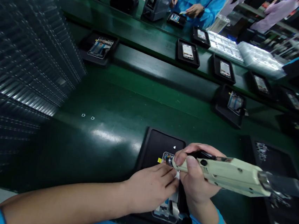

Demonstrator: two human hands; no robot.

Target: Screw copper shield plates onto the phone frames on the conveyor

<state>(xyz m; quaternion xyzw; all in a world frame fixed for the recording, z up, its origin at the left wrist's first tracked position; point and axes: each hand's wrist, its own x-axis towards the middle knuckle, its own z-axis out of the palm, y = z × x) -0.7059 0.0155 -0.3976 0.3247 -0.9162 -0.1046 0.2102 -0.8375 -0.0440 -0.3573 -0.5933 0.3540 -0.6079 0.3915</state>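
My right hand [198, 180] is closed around a pale green electric screwdriver [234, 174], which lies nearly level with its bit end pointing left. That tip meets the upper part of an opened phone [165, 212]; the exact contact point is hidden by my fingers. Across the middle of the phone lies my left hand [152, 188], fingers stretched out and close together, its thumb out of sight. A yellow tab [159, 160] sticks out at the phone's upper left. The phone rests in a black tray [159, 141], where a small white bit [174, 147] shows above it.
Stacked clear plastic trays [24, 61] rise at the left. Two tiny outlined pieces [87, 116] lie on the green table [108, 97]. A black tray with loose screws [262, 151] is at right. More phones in black trays [188, 54] line the far belt, where a co-worker's hands [195, 10] work.
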